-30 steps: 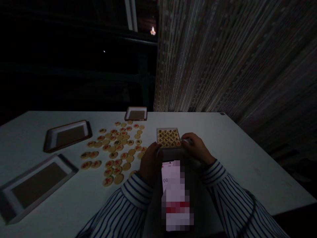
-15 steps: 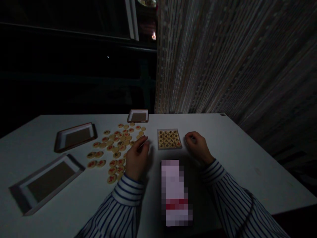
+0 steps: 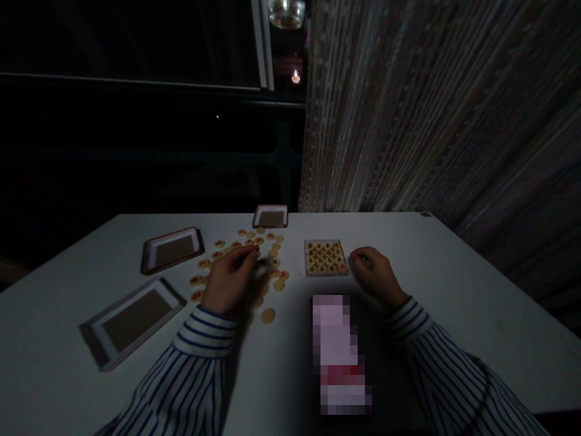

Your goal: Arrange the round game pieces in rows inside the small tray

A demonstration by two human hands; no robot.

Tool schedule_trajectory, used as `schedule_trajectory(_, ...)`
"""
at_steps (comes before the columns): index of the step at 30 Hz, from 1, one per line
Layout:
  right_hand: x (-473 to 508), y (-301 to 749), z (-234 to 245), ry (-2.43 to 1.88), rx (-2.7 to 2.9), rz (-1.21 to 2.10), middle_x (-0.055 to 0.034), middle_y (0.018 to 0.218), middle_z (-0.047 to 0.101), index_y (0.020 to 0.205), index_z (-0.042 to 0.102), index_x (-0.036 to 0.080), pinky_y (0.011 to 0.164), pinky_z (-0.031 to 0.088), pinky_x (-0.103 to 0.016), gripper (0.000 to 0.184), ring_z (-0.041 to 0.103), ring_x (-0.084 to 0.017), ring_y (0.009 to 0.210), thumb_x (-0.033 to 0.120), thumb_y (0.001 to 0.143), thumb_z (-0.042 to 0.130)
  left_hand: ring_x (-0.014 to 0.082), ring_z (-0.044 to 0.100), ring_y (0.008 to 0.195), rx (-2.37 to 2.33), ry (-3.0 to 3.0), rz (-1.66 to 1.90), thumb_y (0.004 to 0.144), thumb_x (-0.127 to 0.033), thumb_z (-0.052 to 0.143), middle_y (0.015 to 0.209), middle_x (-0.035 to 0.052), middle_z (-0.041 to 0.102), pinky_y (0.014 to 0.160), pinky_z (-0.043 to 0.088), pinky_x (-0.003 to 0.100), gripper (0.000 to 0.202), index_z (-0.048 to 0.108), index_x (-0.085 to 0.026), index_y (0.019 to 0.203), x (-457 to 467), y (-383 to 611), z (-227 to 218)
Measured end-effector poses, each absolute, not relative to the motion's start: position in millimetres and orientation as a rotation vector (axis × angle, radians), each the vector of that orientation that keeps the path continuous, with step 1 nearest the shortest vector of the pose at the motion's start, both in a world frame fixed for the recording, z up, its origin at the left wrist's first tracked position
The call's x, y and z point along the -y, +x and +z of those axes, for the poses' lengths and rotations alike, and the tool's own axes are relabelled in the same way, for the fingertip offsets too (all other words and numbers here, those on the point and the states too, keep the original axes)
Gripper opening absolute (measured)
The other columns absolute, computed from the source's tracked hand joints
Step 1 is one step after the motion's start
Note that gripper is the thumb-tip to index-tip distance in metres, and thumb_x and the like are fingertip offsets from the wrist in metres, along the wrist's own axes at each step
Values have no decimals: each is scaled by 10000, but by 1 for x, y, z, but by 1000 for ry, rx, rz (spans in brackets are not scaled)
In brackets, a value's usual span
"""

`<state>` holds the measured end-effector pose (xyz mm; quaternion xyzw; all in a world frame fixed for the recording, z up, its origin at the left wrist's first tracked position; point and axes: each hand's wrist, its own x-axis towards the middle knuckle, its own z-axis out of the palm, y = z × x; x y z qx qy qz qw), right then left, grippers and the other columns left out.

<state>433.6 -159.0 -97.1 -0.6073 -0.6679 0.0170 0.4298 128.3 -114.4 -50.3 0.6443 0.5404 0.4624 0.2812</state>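
Observation:
Dim light over a white table (image 3: 454, 290). My left hand (image 3: 227, 280) lies over a scatter of round wooden game pieces (image 3: 267, 315), fingers curled among them; what they hold is hidden. My right hand (image 3: 376, 275) rests loosely curled on the table just right of a small square box (image 3: 325, 257) packed with pieces in rows. It touches nothing I can make out. A phone (image 3: 341, 354) lies flat between my striped sleeves.
Two empty box trays sit at the left: a brown-rimmed one (image 3: 171, 249) and a pale one (image 3: 131, 320) nearer the edge. A small tray (image 3: 270, 216) stands at the back. A ribbed curtain (image 3: 431, 109) hangs behind the table's right side.
Both hands let go of the filled box. My left hand moved left onto the loose pieces. My right hand drew back to the box's right. The view shifted left.

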Motion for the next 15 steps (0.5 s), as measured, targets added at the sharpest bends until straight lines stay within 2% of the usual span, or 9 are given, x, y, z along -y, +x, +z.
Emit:
schedule_trajectory(10, 163, 429, -87, -1494, 1660, 47, -68, 883, 646, 868, 621, 185, 765, 462, -350, 169, 580, -189, 839, 269, 810, 486, 209, 610, 945, -1508, 1976, 1103, 796, -414, 460, 1006, 92, 671, 891, 457, 370, 384, 639, -143, 1002, 111, 125, -79)
schedule_trajectory(15, 163, 415, -71, -1464, 1801, 45, -71, 917, 649, 930, 624, 193, 783, 457, -362, 193, 583, -195, 861, 288, 822, 496, 211, 604, 962, -1480, 2157, 1053, 817, -359, 417, 1013, 97, 668, 888, 461, 373, 361, 634, -147, 1012, 111, 126, -83)
